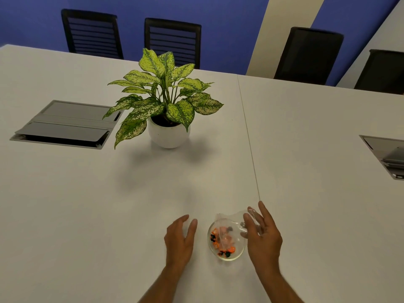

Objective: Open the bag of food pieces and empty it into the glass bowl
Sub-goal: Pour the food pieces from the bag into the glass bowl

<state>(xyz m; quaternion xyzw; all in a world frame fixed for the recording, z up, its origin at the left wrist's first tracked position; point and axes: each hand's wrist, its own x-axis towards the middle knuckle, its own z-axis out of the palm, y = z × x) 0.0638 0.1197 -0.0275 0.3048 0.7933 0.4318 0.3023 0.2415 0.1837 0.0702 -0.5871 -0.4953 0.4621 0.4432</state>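
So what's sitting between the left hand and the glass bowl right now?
Nothing: the head view shows only bare white table between the left hand and the glass bowl. The clear bag is over the bowl on the right hand's side.

no text, label, brand, number or sign can be read anywhere.

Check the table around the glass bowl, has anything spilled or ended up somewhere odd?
No spill shows on the table. One oddity: the clear bag is draped over the glass bowl, covering some of the orange and dark food pieces, its edge against the right hand.
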